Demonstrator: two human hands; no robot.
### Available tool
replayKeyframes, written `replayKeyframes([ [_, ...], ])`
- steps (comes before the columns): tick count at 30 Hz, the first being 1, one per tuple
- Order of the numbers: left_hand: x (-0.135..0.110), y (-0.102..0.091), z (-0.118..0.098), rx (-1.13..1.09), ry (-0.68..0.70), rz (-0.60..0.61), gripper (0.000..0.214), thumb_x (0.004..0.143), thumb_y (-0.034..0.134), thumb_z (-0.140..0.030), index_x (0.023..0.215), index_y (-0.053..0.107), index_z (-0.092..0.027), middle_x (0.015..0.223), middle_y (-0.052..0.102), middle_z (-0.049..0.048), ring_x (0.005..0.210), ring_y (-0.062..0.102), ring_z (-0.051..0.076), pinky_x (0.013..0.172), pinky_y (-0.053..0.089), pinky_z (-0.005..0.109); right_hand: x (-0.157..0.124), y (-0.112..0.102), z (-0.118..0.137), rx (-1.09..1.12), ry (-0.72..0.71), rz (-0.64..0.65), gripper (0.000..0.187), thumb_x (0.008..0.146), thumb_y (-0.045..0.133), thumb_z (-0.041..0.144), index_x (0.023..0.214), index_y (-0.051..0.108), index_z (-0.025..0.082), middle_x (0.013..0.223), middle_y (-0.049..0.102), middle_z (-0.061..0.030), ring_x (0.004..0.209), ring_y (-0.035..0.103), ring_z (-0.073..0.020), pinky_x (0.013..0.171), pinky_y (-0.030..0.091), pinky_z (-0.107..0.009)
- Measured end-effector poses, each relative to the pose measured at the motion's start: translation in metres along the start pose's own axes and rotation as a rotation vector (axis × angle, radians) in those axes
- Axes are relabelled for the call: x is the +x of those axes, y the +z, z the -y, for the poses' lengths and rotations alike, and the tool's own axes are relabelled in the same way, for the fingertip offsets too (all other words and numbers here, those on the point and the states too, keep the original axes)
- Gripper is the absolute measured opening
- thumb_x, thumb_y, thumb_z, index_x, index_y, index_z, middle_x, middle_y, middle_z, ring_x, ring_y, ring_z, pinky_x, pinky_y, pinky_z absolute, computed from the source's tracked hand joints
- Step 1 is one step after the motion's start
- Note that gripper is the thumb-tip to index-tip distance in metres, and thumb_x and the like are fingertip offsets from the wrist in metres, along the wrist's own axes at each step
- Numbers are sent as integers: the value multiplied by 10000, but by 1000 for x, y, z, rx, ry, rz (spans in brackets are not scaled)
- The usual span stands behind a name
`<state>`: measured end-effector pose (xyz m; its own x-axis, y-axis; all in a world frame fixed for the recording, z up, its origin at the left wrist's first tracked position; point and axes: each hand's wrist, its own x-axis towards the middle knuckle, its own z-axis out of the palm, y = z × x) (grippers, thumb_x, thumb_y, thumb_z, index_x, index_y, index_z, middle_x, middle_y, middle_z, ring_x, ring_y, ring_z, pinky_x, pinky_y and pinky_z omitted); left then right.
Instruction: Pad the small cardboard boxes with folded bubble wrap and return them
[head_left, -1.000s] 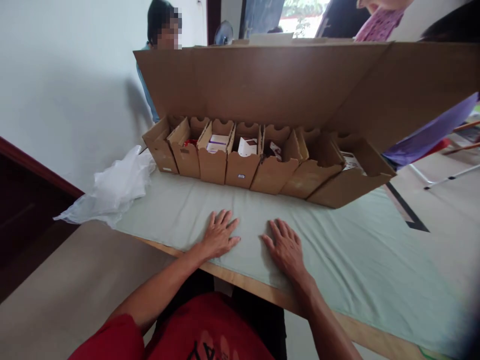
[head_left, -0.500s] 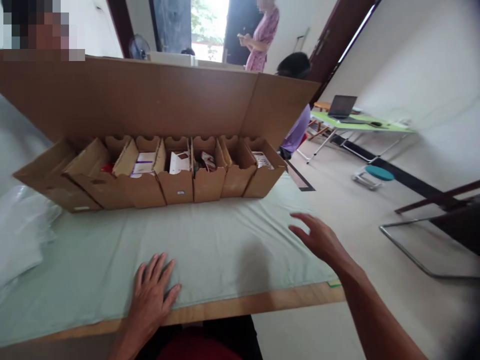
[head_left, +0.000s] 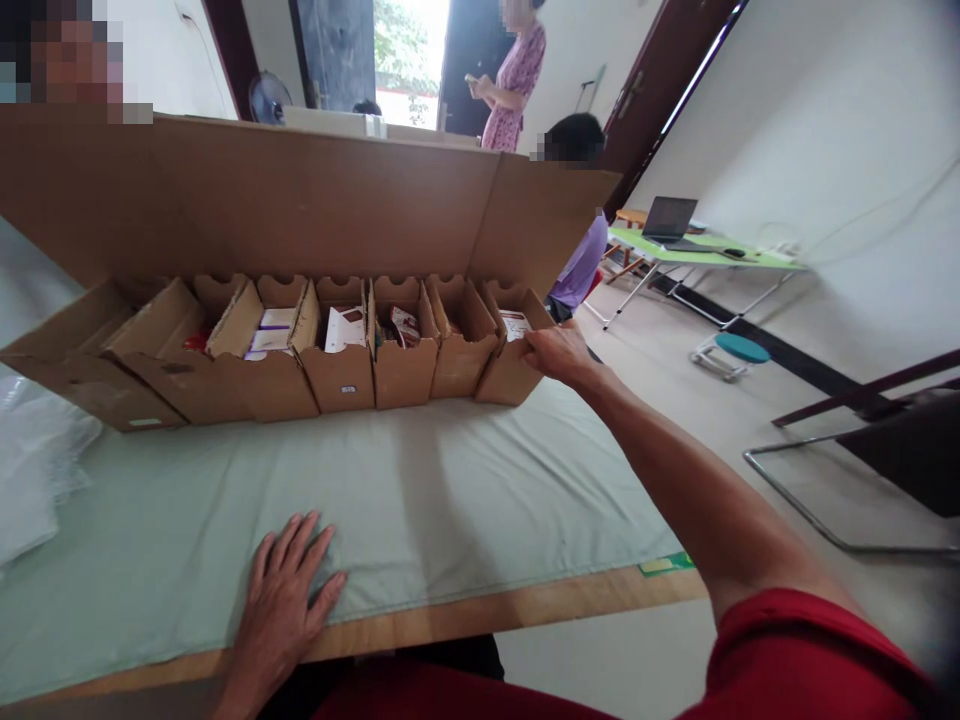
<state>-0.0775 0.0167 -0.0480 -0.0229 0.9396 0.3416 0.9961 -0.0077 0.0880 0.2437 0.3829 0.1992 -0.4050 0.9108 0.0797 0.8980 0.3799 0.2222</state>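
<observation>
My left hand lies flat on the pale green tablecloth near the front edge, fingers spread and holding nothing. My right hand is closed on the front right corner of the rightmost cardboard bin; part of its fingers is hidden behind the wall. Inside that bin a white printed packet shows. Several like bins stand in a row to its left, among them one with white and purple boxes and one with a brown and white packet.
A tall cardboard panel stands behind the bins. Clear plastic bags lie at the left. Beyond the table are a green folding table with a laptop, a teal stool, a metal-framed chair and several people.
My right hand has moved forward and left from above the tablecloth to the rightmost bin and closed on its corner. My left hand stays flat on the cloth.
</observation>
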Motion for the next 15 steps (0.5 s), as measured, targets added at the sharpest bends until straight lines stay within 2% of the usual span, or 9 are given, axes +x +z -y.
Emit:
replayKeyframes([
  [3,1,0,0,-4,25,-31,498,997,452,-450,1384,652,-209,1510,585,125,1415,488,331,1176,321,552,-19,-10,11,33,-25,63,88,834,706,210,859,768,153,915,785,-126,920,711,-279,841,473,-371],
  [7,2,-1,1,-16,45,-69,495,994,463,-444,1364,660,-181,1486,599,155,1386,514,357,1146,345,579,-33,-26,53,160,-79,134,95,820,697,208,770,763,161,849,775,-110,812,716,-247,675,472,-297],
  [10,1,0,2,-52,27,-64,485,990,467,-431,1362,652,-181,1486,592,170,1387,514,373,1139,358,611,-34,-45,78,307,-115,143,190,875,582,147,872,772,160,815,774,-60,728,703,-167,638,471,-243],
  [12,-1,1,-1,-102,-24,-77,483,987,464,-428,1339,656,-161,1468,593,200,1384,513,393,1125,380,636,-37,-59,73,475,-115,42,248,894,536,136,985,766,153,830,776,-38,712,694,-139,658,487,-229],
  [15,-1,4,-18,-244,-146,-130,496,966,489,-438,1324,638,-127,1434,589,237,1396,494,415,1107,425,638,-61,-59,32,796,-10,-324,187,861,634,256,952,761,153,893,769,-53,822,694,-184,774,528,-305],
])
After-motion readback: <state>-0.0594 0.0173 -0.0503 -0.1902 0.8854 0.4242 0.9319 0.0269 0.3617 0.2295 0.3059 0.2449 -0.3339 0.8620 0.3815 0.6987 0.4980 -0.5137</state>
